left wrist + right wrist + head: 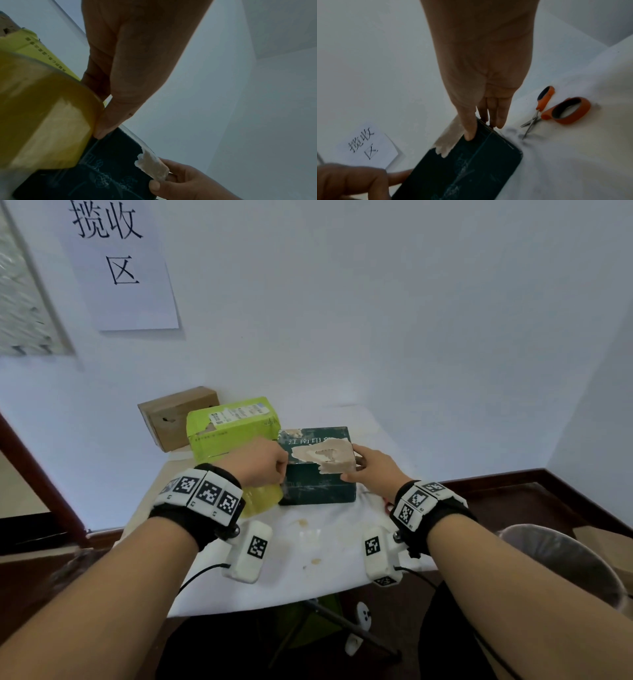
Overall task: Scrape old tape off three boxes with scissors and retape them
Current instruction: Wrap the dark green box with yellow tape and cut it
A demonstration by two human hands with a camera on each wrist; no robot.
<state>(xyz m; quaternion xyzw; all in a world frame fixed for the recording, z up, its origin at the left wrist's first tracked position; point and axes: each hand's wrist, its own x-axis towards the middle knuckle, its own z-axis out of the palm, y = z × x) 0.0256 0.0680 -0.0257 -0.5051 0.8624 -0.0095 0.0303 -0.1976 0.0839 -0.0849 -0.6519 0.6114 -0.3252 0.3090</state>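
A dark green box [318,484] with a torn pale patch [330,457] on top stands mid-table. My left hand [279,470] grips a yellowish tape roll [262,501] at the box's left end, and its thumb [102,128] presses where the roll meets the box. A clear strip seems to run along the box's near face [481,140]. My right hand [356,465] pinches the box's right end, thumb [470,134] on the near face and fingers behind. Orange-handled scissors [546,106] lie on the cloth right of the box. Yellow-green box [233,426] and brown box [178,416] stand behind.
The white-covered table [308,553] stands in a corner against white walls, with a paper sign [120,265] on the wall at upper left. A grey bin [565,563] sits on the floor at the right. Small paper scraps [303,522] lie on the cloth in front.
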